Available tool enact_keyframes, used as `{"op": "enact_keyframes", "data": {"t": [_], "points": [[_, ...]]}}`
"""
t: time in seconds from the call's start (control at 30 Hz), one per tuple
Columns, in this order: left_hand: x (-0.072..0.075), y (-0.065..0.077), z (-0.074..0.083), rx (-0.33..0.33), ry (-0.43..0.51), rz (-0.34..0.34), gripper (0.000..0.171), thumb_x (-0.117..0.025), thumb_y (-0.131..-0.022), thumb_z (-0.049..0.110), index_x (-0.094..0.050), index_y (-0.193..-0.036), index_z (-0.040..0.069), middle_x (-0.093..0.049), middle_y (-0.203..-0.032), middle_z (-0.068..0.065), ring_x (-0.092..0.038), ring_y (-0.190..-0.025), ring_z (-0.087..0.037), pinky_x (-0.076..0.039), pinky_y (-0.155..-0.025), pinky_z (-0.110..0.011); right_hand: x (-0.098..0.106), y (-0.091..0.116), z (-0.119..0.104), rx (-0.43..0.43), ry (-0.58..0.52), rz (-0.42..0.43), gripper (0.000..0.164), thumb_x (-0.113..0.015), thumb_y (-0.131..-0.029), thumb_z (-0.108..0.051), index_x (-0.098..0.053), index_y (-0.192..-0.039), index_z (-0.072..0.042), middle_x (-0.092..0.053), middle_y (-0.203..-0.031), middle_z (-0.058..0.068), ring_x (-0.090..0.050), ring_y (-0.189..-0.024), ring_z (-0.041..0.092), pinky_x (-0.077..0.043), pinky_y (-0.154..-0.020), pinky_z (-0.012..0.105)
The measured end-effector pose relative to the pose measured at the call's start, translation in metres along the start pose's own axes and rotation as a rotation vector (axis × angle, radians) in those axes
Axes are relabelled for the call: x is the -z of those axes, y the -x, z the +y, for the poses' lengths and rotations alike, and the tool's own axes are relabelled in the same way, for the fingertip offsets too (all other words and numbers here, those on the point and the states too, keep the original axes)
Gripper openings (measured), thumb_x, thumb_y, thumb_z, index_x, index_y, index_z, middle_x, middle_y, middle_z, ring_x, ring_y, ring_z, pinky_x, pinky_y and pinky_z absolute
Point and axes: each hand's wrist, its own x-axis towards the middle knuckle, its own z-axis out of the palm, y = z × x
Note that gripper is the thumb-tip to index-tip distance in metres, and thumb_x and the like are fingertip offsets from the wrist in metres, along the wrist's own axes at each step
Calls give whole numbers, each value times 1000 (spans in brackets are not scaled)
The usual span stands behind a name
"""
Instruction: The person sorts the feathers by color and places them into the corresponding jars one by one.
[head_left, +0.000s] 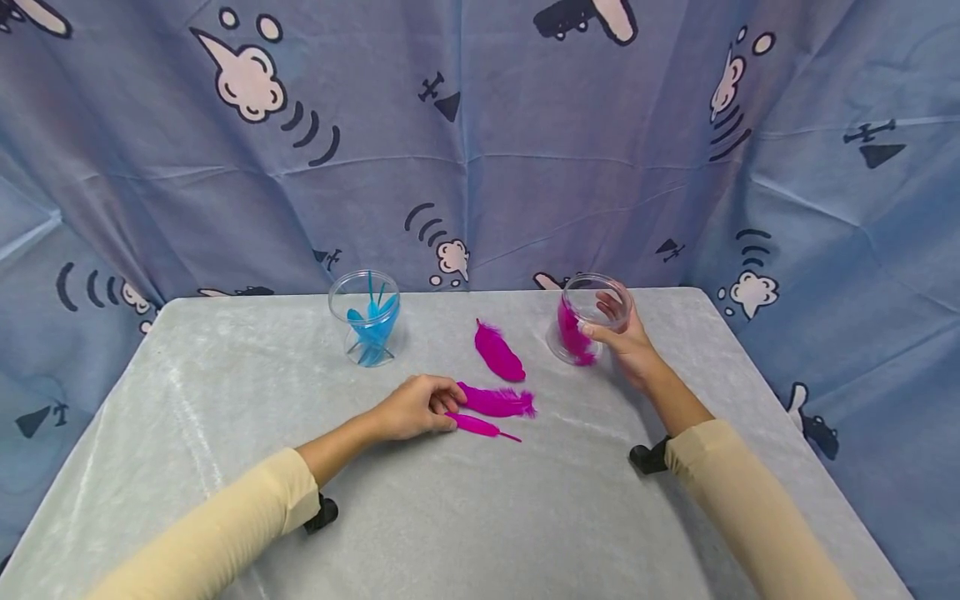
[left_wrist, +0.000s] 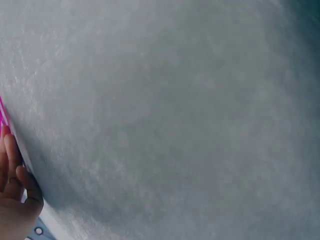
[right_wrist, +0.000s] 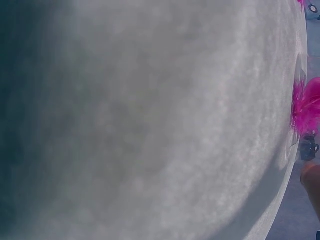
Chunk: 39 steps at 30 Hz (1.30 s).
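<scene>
My left hand (head_left: 420, 407) rests low over the table at the left ends of two magenta feathers, with a gap between thumb and fingers. The wider feather (head_left: 495, 402) lies by the fingertips; the narrow feather (head_left: 476, 425) has its end at the thumb. A third magenta feather (head_left: 498, 352) lies just behind them. On the right, my right hand (head_left: 626, 337) grips the side of a clear cup (head_left: 600, 282), which holds magenta feather (head_left: 572, 333). In the left wrist view the fingers (left_wrist: 10, 150) reach a sliver of magenta. The right wrist view catches only part of the hand.
Another clear cup (head_left: 341, 312) stands at the back left with several blue feathers (head_left: 372, 329) in it. A pale grey cloth covers the table (head_left: 540, 517). Behind its far edge hangs a blue patterned curtain (head_left: 525, 208).
</scene>
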Motion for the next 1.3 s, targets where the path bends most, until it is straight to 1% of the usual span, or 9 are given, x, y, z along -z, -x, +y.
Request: {"op": "enact_keyframes", "data": {"t": [0.23,0.4,0.57,0.73,0.9,1.1,1.3], "points": [[-5,1,3,-3,-26,29,23,-75,-83,-5,-69,-104,0,-66,-83,-1,-58,-73,-8,-51,-69,-22,0,1,0,12,-14,3,88,-65,-90,5,-14,-155,-26,-23,-157,7,-13,-150,25,-14,-122,43],[-5,2,4,-8,-42,35,21,-74,-83,-6,-69,-103,0,-65,-79,0,-58,-71,-7,-51,-68,-22,0,1,0,5,-9,3,88,-65,-91,3,-14,-155,-28,-20,-159,9,-13,-150,25,-13,-122,46],[-6,2,3,-12,-46,33,21,-73,-83,-6,-70,-103,0,-62,-76,3,-56,-69,-6,-50,-68,-21,0,1,1,0,0,4,88,-65,-92,2,-14,-155,-29,-20,-160,9,-12,-150,25,-13,-122,47],[-6,1,3,-29,-18,18,20,-72,-85,-6,-69,-104,-1,-62,-77,1,-57,-70,-8,-50,-69,-22,0,1,1,-1,8,7,87,-65,-92,1,-13,-156,-29,-21,-160,8,-12,-150,24,-13,-122,46],[-6,-1,5,-29,40,5,21,-71,-85,-6,-68,-106,-2,-63,-78,-1,-57,-70,-9,-50,-66,-23,0,1,-1,-18,9,14,89,-66,-92,1,-12,-156,-30,-18,-162,11,-12,-150,24,-13,-122,47],[-3,-5,13,-26,98,13,23,-71,-85,-7,-68,-108,-4,-66,-79,-6,-58,-71,-12,-50,-64,-23,0,2,-2,-17,10,9,88,-66,-92,-1,-11,-156,-29,-17,-162,12,-12,-150,25,-13,-122,47],[2,-12,24,-35,107,28,24,-71,-86,-7,-67,-109,-4,-67,-82,-6,-61,-74,-13,-52,-65,-24,1,2,-2,-11,1,2,88,-65,-92,0,-11,-156,-29,-16,-161,12,-12,-150,24,-12,-122,47]]}}
